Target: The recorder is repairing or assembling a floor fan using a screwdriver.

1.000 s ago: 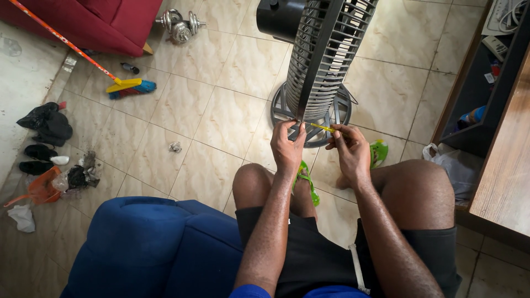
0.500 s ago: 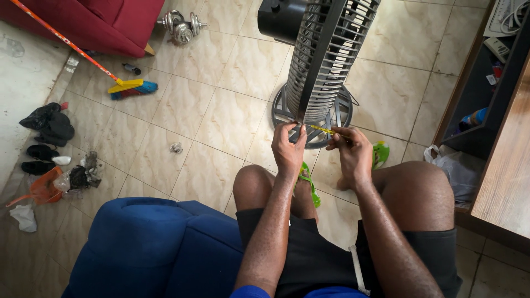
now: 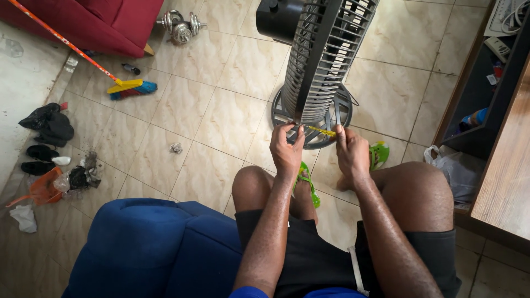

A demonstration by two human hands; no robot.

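While seated: both hands at tower fan (image 3: 326, 60) base rim.
Left hand (image 3: 286, 148): pinching yellow stick (image 3: 320, 131).
Right hand (image 3: 351, 153): gripping its other end.
Room: bare tiled floor (image 3: 221, 110) leftward.

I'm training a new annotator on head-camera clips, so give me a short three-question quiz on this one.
1. True or false: both hands grip the yellow tool at the foot of the tower fan.
2. What lies on the floor at the far left of the view? A) a broom B) a ladder C) a bucket
3. Fill in: the person sits beside a ____ armchair.

Key:
1. True. The left hand holds one end and the right hand the other, by the fan's base.
2. A, the broom with its orange handle.
3. Blue; the armchair is on the person's left.
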